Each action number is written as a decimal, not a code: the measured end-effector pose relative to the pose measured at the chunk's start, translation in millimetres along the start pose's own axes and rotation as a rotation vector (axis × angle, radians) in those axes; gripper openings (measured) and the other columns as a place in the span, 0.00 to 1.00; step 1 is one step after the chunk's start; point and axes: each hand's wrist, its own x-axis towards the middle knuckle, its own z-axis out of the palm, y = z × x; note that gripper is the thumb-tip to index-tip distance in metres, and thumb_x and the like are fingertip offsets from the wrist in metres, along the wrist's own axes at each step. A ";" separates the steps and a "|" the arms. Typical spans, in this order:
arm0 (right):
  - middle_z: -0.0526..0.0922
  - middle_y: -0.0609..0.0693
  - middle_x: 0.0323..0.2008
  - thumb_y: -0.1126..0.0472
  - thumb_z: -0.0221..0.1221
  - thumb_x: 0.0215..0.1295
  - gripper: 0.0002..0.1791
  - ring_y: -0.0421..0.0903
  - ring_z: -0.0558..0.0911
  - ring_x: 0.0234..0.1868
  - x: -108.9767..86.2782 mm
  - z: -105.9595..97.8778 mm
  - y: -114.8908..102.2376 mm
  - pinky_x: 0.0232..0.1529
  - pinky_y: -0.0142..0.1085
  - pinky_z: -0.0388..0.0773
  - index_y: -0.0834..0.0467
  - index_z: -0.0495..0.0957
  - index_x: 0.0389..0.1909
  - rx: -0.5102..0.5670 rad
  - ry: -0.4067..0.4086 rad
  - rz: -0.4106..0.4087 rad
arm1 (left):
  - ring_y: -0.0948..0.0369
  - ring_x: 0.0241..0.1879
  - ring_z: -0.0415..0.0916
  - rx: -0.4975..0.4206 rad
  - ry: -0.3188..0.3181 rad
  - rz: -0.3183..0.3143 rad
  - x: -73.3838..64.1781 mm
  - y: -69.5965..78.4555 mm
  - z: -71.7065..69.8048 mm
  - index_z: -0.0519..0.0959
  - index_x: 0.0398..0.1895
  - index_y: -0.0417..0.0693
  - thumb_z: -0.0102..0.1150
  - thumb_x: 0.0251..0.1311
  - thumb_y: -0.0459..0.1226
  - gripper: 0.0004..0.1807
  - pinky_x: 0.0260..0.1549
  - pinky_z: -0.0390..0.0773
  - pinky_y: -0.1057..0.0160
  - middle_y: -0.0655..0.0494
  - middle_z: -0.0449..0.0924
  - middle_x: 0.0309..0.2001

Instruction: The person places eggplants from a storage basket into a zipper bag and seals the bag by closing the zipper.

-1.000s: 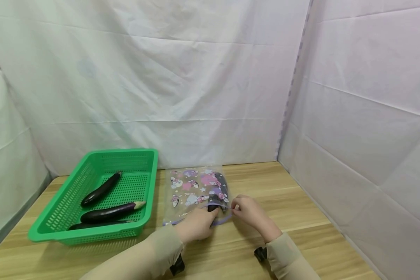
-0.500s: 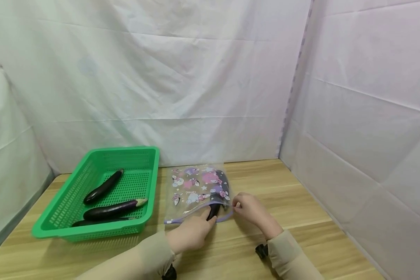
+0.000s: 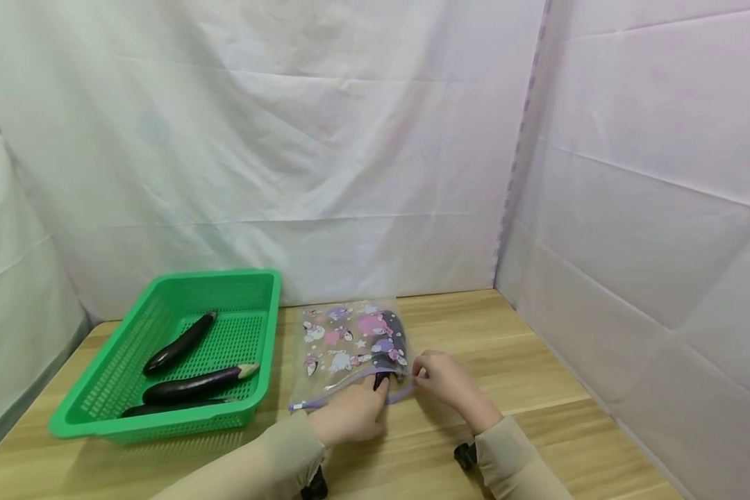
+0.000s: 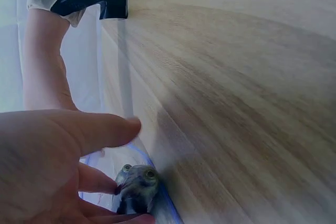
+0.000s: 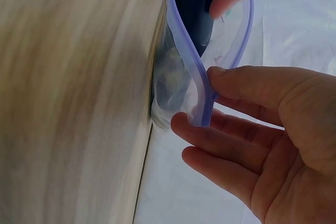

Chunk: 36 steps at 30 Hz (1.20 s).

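A clear zip bag (image 3: 325,357) with pink and purple cartoon prints lies flat on the table, its purple-edged mouth gaping towards me. Along its right side sits a dark eggplant (image 3: 397,333), seen through the film. Another dark eggplant (image 5: 197,9) lies in the mouth. My left hand (image 3: 350,414) presses this one with extended fingers, its thumb held away in the left wrist view. Two stem ends (image 4: 148,174) show close together there. At the mouth's right corner, my right hand (image 3: 445,380) pinches the bag's edge between thumb and fingers.
Left of the bag stands a green perforated basket (image 3: 275,326) with several loose spots between its three eggplants (image 3: 194,385). White cloth (image 3: 375,173) hangs behind the wooden table (image 3: 506,333) and along both sides. Black straps (image 3: 465,455) are at the wrists.
My left hand drew back slightly, uncovering more of the eggplant, then moved forward again, pushing it deeper into the bag. The right hand keeps its pinch on the corner.
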 end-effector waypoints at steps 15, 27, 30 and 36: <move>0.78 0.44 0.29 0.68 0.66 0.55 0.06 0.41 0.78 0.29 -5.7 4.8 1.9 0.31 0.33 0.77 0.54 0.81 0.26 0.011 0.005 -0.009 | 0.47 0.42 0.80 -0.102 0.020 -0.110 28.3 4.7 15.5 0.60 0.68 0.25 0.61 0.56 0.59 0.51 0.38 0.80 0.56 0.32 0.78 0.49; 0.78 0.44 0.28 0.69 0.66 0.54 0.06 0.41 0.78 0.28 -1.9 6.8 -2.6 0.29 0.31 0.77 0.56 0.81 0.25 0.027 -0.010 -0.042 | 0.47 0.45 0.80 -0.190 0.058 -0.167 46.5 -9.5 23.7 0.52 0.70 0.24 0.63 0.56 0.57 0.54 0.42 0.79 0.55 0.30 0.75 0.53; 0.78 0.44 0.28 0.70 0.66 0.54 0.07 0.41 0.78 0.28 -2.7 8.0 -3.3 0.29 0.32 0.77 0.55 0.81 0.24 0.039 -0.012 -0.031 | 0.43 0.55 0.74 -0.223 0.074 -0.178 50.6 -12.0 27.4 0.54 0.70 0.25 0.62 0.57 0.58 0.53 0.50 0.76 0.52 0.27 0.67 0.61; 0.78 0.44 0.28 0.71 0.65 0.52 0.07 0.42 0.78 0.28 -1.9 5.8 0.4 0.30 0.33 0.77 0.56 0.80 0.24 0.036 0.017 -0.036 | 0.42 0.58 0.71 -0.269 0.076 -0.159 53.6 -13.2 27.1 0.51 0.71 0.25 0.61 0.58 0.57 0.54 0.55 0.72 0.50 0.28 0.67 0.61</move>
